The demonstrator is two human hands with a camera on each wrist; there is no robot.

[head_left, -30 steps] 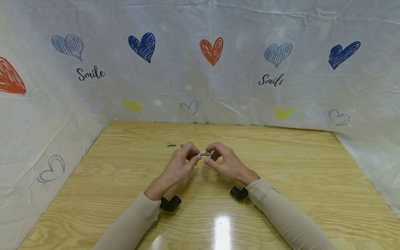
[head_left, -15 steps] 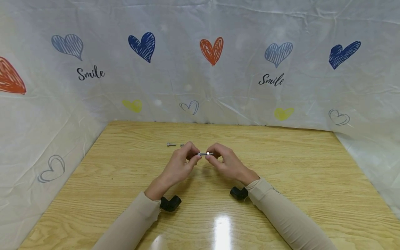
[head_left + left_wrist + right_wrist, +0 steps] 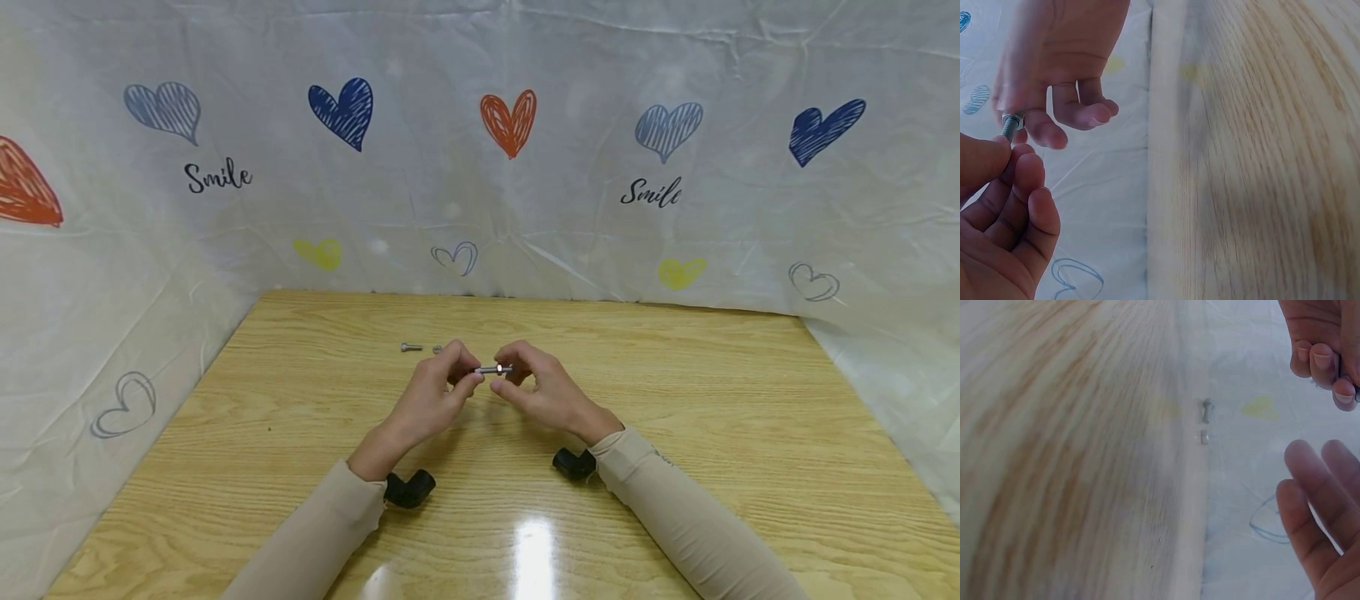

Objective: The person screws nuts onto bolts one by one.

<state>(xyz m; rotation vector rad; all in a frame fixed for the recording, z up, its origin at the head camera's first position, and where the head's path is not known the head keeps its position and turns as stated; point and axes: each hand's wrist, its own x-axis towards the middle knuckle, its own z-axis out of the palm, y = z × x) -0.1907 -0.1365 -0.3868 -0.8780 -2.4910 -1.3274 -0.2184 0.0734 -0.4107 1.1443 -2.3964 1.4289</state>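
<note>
In the head view my left hand (image 3: 427, 398) pinches the head end of a bolt (image 3: 487, 370) between thumb and fingers, above the table. The bolt lies roughly level, and a hex nut (image 3: 499, 368) sits around its shank towards the right end. My right hand (image 3: 551, 393) is beside the nut, thumb and index finger spread apart around it. In the left wrist view the bolt's thread (image 3: 1009, 130) shows, with the nut (image 3: 1017, 117) against or very near a right-hand finger; whether they touch, I cannot tell.
A second bolt (image 3: 411, 347) and a second nut (image 3: 437, 350) lie on the wooden table (image 3: 315, 375) behind my left hand. Black angled pieces (image 3: 408, 489) show at both wrists. A white sheet (image 3: 570, 250) printed with hearts stands behind the table.
My right thumb and index finger closed on the nut half a second ago and are apart again now. The left hand keeps its place with the bolt.
</note>
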